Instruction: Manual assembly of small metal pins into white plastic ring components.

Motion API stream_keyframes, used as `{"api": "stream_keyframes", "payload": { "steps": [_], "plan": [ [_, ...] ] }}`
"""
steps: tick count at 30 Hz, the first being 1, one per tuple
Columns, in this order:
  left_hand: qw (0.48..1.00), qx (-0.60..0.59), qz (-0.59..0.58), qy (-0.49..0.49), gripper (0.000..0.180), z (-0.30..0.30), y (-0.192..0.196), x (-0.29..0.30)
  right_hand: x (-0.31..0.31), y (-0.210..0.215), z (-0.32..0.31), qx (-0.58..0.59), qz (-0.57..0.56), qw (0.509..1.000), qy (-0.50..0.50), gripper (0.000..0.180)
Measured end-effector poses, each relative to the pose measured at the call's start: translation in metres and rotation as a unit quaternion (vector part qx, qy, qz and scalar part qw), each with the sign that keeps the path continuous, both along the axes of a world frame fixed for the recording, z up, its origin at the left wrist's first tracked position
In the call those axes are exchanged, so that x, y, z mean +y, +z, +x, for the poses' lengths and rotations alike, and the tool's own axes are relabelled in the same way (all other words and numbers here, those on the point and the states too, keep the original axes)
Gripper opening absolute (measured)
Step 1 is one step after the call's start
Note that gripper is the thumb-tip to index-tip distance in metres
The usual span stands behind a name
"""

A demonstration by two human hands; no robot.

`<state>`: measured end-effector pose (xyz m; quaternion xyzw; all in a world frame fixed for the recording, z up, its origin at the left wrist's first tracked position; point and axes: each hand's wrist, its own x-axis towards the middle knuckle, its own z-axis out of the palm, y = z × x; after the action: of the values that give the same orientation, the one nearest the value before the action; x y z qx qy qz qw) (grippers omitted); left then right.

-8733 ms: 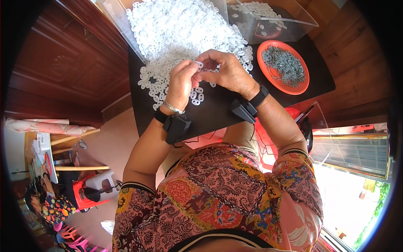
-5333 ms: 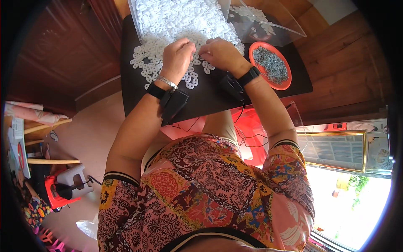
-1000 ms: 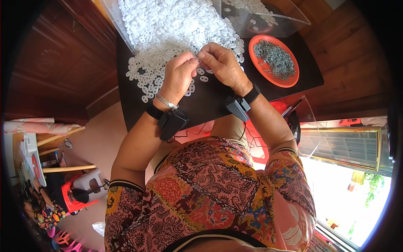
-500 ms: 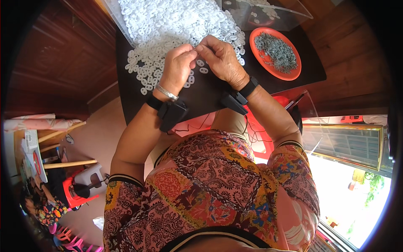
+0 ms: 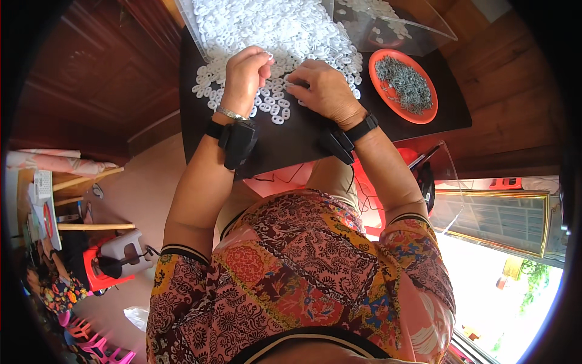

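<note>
Many small white oval plastic pieces with two holes [image 5: 277, 119] lie in a loose spread on the dark table, below a large heap of the same pieces [image 5: 260, 27]. My left hand [image 5: 245, 76] is closed, with one white two-hole piece [image 5: 270, 56] pinched at its fingertips. To its right, my right hand [image 5: 324, 88] is lowered over the loose pieces, thumb and fingers curved but apart. White pieces show at its fingertips; whether it touches one is unclear. An orange-red plate [image 5: 433, 112] to the right holds a pile of small grey metal parts [image 5: 406, 85].
The heap spills from a clear plastic bin [image 5: 193, 30]. Another clear container [image 5: 418, 30] stands at the far right. The dark table [image 5: 242, 159] ends just before my lap. At the left sits another person [image 5: 60, 291], near a grey stool [image 5: 128, 250].
My hands have moved apart after meeting at the fingertips. The left keeps a white piece and has shifted up and slightly left; the right has dropped toward the loose pieces.
</note>
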<state>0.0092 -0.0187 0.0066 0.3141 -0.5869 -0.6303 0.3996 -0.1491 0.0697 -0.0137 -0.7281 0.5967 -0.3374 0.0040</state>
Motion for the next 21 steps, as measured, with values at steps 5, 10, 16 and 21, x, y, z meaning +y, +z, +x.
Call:
{"api": "stream_keyframes", "payload": {
  "steps": [5,10,16,21],
  "plan": [
    [1.000,-0.008,0.003,0.004,0.019,-0.001,0.000,-0.001,-0.004,-0.002,0.002,0.050,0.005,0.999,0.014,0.014],
    [1.000,-0.007,0.000,-0.004,0.020,-0.002,0.001,0.001,-0.006,-0.002,0.000,0.047,-0.004,0.999,0.018,0.013],
    [0.994,0.024,0.066,-0.088,0.019,-0.002,-0.003,0.004,-0.003,0.005,-0.006,-0.284,0.106,0.953,0.010,0.016],
    [0.985,0.054,0.117,-0.116,0.019,-0.006,-0.004,0.011,-0.001,0.015,-0.006,-0.442,0.178,0.875,0.084,0.019]
  ]
}}
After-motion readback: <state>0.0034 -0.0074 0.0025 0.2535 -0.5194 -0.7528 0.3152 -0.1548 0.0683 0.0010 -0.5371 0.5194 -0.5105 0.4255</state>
